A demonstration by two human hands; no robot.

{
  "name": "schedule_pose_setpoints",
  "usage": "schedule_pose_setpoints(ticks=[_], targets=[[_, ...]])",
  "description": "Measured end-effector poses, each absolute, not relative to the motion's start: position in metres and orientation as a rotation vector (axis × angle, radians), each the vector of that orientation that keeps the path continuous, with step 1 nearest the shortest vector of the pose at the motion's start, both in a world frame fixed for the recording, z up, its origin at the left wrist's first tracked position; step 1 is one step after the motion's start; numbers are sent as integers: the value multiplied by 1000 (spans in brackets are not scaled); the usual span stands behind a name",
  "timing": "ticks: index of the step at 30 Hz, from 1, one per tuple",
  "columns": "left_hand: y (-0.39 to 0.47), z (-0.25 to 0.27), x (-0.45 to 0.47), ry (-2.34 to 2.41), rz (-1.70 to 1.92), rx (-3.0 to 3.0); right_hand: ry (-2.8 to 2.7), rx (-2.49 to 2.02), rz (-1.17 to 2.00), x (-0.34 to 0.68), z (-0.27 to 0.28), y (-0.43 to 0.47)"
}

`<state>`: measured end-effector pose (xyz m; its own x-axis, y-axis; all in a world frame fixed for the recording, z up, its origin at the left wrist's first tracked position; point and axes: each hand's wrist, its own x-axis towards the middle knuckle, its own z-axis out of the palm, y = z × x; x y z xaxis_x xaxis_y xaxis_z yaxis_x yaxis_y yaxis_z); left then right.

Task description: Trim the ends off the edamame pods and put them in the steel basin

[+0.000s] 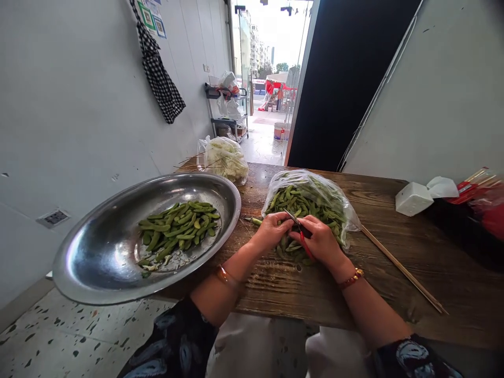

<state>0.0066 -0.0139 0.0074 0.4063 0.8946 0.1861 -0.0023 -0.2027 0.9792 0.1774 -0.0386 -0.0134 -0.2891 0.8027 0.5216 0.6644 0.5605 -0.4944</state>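
Note:
My left hand (271,232) is closed, its fingers pinching a green edamame pod (256,221) whose end sticks out on the left side. My right hand (321,240) grips scissors (305,247) with red handles, the blades pointing up and left beside the left fingertips. Both hands are over the near side of an open clear plastic bag (334,191) full of edamame pods (293,199). To the left, a wide steel basin (98,257) holds a heap of pods (181,223) and some wet scraps.
Thin wooden skewers (401,269) lie right of the bag on the wooden table (268,286). Farther back stands a bag of pale vegetables (226,160). White foam boxes (413,199) and red packets (474,186) occupy the right side. A shelf cart (230,121) stands by the doorway.

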Motion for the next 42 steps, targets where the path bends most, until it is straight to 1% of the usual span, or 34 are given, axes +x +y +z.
schedule_pose_setpoints(ticks=[6, 12, 15, 19, 22, 26, 28, 29, 32, 35, 39, 42], targets=[[-13, 12, 2, 906, 973, 1547, -2053, -1178, 200, 179, -14, -38], [-21, 19, 9, 911, 1016, 1235, -1878, -1250, 83, 191, -19, -29], [-38, 40, 14, 862, 975, 1251, -1842, -1244, 69, 195, -20, -26], [-57, 86, 5, 965, 995, 1596, -1828, -1218, 60, 196, -22, -27], [-52, 116, -24, 1101, 1055, 1803, -1808, -1236, 20, 198, -24, -27], [-29, 136, -94, 1491, 1179, 2030, -1810, -1234, -3, 200, -26, -26], [-21, 139, -132, 1694, 1097, 2173, -1802, -1244, -16, 201, -27, -26], [-19, 139, -149, 1760, 996, 2210, -1801, -1250, -19, 201, -27, -25], [-23, 139, -176, 1849, 803, 2176, -1804, -1261, -25, 202, -29, -25], [-36, 140, -161, 1748, 772, 2139, -1790, -1264, -25, 202, -29, -24], [-54, 135, -98, 1561, 790, 2228, -1793, -1276, -1, 202, -25, -25], [-61, 118, -52, 1361, 708, 2368, -1780, -1291, -10, 201, -22, -25]])
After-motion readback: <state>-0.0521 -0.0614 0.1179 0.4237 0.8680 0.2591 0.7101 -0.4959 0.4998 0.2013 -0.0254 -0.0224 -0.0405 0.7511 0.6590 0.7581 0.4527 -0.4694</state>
